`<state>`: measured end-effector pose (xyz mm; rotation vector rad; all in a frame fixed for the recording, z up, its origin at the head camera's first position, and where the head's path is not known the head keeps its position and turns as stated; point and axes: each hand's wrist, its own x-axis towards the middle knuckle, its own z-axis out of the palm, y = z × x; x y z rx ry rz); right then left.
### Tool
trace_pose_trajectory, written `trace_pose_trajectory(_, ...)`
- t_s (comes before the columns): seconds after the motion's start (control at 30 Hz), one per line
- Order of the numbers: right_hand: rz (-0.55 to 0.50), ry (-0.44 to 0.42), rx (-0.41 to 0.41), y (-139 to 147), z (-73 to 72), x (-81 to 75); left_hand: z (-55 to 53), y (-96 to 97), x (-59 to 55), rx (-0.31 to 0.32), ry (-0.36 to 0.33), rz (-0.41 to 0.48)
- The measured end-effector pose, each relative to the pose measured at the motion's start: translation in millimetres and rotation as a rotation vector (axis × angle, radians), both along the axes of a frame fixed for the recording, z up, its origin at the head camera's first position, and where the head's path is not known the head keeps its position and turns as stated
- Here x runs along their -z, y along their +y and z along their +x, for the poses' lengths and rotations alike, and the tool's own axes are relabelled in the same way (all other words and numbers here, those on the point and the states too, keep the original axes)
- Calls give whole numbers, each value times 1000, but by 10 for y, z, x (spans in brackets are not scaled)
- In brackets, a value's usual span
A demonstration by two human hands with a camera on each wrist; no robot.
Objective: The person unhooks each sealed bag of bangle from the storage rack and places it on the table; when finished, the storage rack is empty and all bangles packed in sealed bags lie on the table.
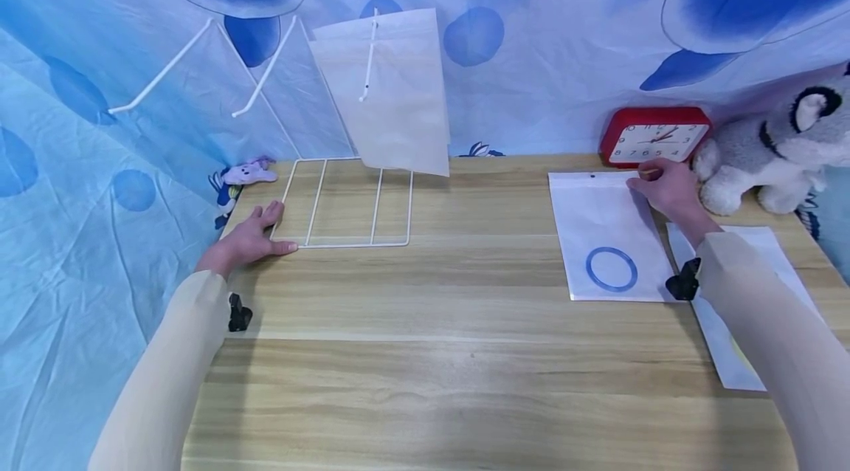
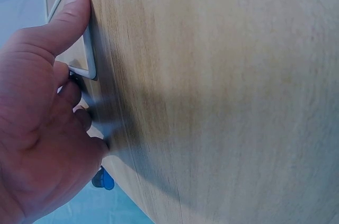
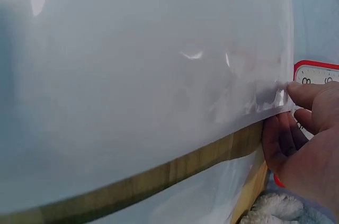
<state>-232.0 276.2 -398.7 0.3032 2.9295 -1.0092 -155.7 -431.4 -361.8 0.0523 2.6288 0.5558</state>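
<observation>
My left hand (image 1: 252,235) holds the front left corner of a white wire rack (image 1: 352,245). In the left wrist view the thumb lies along the rack's front wire (image 2: 89,49) and the fingers curl beside the corner. On the right, my right hand (image 1: 674,194) pinches the upper right corner of a white plastic bag (image 1: 591,212). A blue ring (image 1: 612,269) shows near the bag's lower end; whether it lies inside or on top I cannot tell. That bag's edge (image 3: 222,135) is raised off the table in the right wrist view. Another white bag (image 1: 392,102) hangs from a rack hook.
A second flat white bag (image 1: 724,323) lies partly under my right forearm. Behind my right hand stand a red clock (image 1: 657,136) and a grey and white plush dog (image 1: 770,139). A small purple plush (image 1: 249,171) sits at the back left of the wooden table (image 1: 425,368).
</observation>
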Motion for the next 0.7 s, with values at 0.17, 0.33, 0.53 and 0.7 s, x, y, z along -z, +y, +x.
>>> trace_pose_trajectory(0.17,42,24,10,-20,51,-84,-14,12,14,6,-4,2)
trace_pose_trajectory(0.33,53,155,-33,-213,164,-257,-34,-11,32,-1,-3,2)
trace_pose_trajectory(0.53,-84,245,-272,-680,321,-640,-59,18,5,-10,-13,-17)
trace_pose_trajectory(0.7,-204,288,-468,-1265,310,-983,-32,8,3,-13,-16,-33)
